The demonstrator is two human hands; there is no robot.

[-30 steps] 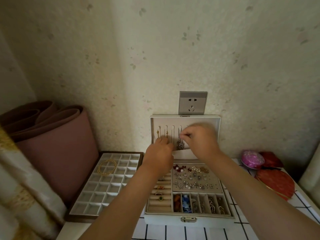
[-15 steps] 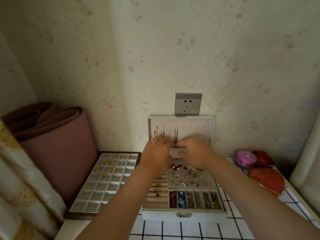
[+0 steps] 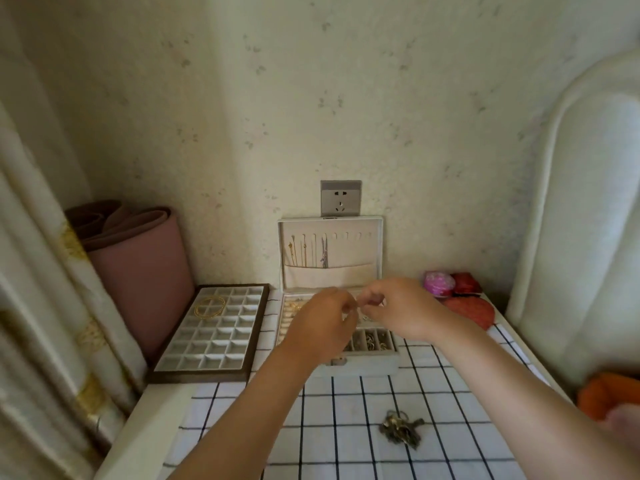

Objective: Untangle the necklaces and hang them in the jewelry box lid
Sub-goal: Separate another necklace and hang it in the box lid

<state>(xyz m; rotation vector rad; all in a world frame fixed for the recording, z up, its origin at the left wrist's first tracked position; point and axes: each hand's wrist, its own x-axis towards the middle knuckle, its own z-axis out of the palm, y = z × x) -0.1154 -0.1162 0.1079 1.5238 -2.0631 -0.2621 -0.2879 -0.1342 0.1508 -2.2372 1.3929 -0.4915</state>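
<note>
Fingers (image 3: 375,298) curled; left hand (image 3: 320,323), right hand (image 3: 403,310) over box (image 3: 360,366).

matt fabric lid (image 3: 360,251), metal necklaces (image 3: 304,252), tray (image 3: 197,376) w/ wood rim

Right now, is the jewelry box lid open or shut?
Open: the lid stands upright against the wall, inner lining and hanging necklaces facing the camera.

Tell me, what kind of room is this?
Probably a bedroom corner at home: a padded headboard on the right, a curtain on the left, and a jewelry box on a checked tablecloth.
</note>
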